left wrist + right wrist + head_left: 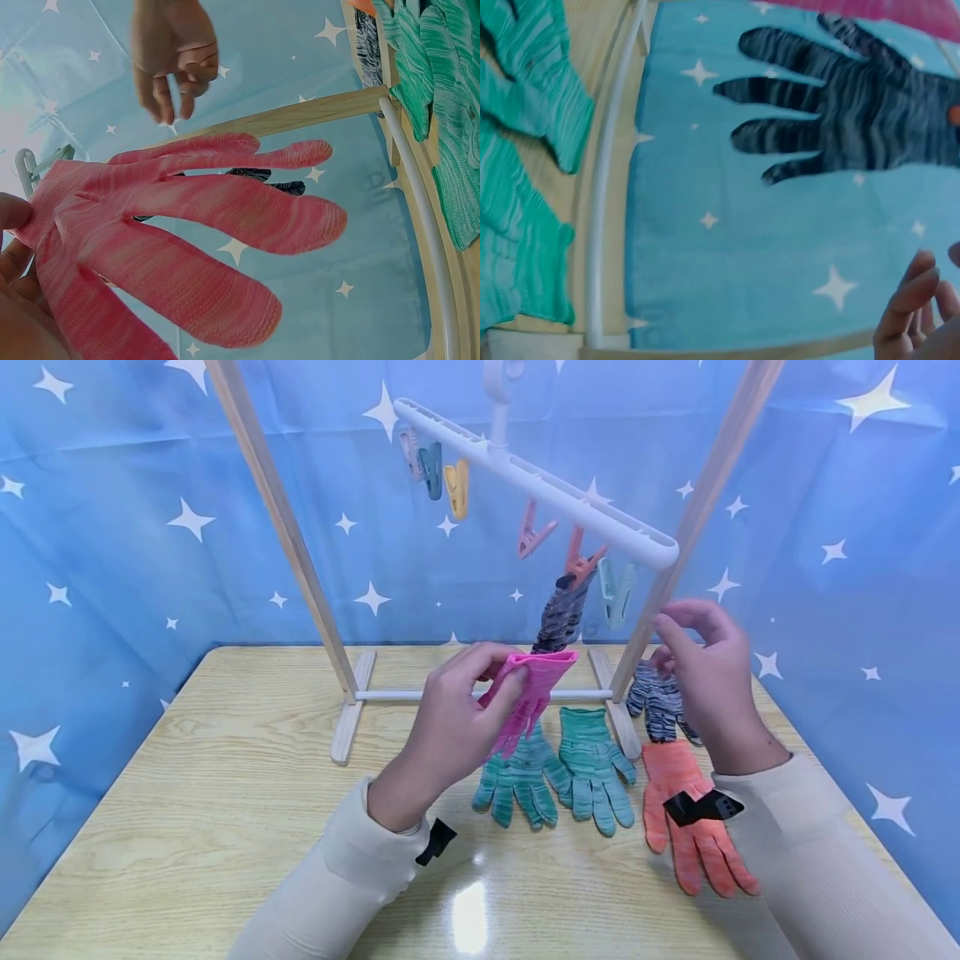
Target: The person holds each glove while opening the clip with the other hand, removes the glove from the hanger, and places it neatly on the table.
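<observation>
My left hand (pixel 465 718) pinches a pink glove (pixel 534 697) by its cuff, with its fingers dangling below. In the left wrist view the pink glove (pixel 202 210) spreads across the picture. Behind it a black-and-grey glove (pixel 562 617) hangs from a pink clothespin (pixel 582 560) on the white hanger bar (pixel 540 485). My right hand (pixel 705 681) is raised beside the right wooden post, its fingers loosely bent and holding nothing. A pale green clothespin (pixel 617 593) hangs just up and left of it.
Two green gloves (pixel 597 777) lie on the table, with an orange glove (pixel 690 810) and another black-and-grey glove (pixel 660 702) to their right. Further clothespins, including a yellow one (pixel 457 489), hang along the bar. Wooden posts (pixel 281 518) stand either side.
</observation>
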`<action>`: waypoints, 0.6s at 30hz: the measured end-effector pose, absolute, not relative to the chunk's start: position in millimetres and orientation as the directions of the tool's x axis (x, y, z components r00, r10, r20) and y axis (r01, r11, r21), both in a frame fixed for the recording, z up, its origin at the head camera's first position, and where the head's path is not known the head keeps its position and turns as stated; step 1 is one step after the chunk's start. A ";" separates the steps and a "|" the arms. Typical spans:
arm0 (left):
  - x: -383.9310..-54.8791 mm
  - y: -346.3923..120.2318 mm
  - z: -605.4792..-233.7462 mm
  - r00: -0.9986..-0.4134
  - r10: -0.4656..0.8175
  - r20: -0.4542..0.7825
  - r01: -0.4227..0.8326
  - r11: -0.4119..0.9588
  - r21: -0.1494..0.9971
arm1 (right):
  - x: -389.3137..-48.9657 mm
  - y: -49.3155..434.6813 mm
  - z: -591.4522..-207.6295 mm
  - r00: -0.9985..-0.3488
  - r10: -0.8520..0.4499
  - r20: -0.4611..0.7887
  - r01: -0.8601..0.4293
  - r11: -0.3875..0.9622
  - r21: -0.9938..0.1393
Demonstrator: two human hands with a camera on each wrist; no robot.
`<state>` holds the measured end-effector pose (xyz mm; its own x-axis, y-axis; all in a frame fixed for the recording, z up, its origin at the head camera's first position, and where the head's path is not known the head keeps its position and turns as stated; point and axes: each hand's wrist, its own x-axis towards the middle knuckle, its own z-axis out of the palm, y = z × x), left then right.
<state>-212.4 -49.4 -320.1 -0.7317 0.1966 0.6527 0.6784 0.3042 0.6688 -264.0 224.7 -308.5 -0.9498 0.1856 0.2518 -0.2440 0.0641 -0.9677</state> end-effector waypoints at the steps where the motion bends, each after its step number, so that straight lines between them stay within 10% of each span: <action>1: -212.4 -49.5 -320.0 -0.731 0.197 0.653 0.679 0.304 0.668 | -267.0 227.0 -310.9 -0.951 0.205 0.231 -0.221 0.070 -0.973; 18: -212.5 -49.4 -318.3 -0.738 0.208 0.641 0.673 0.274 0.686 | -303.8 250.7 -343.0 -0.966 0.259 -0.003 0.110 0.399 -0.910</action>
<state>-212.5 -49.4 -318.3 -0.7385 0.2081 0.6414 0.6735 0.2742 0.6865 -303.8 250.7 -343.0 -0.9660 0.2586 -0.0034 0.1100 0.3988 -0.9104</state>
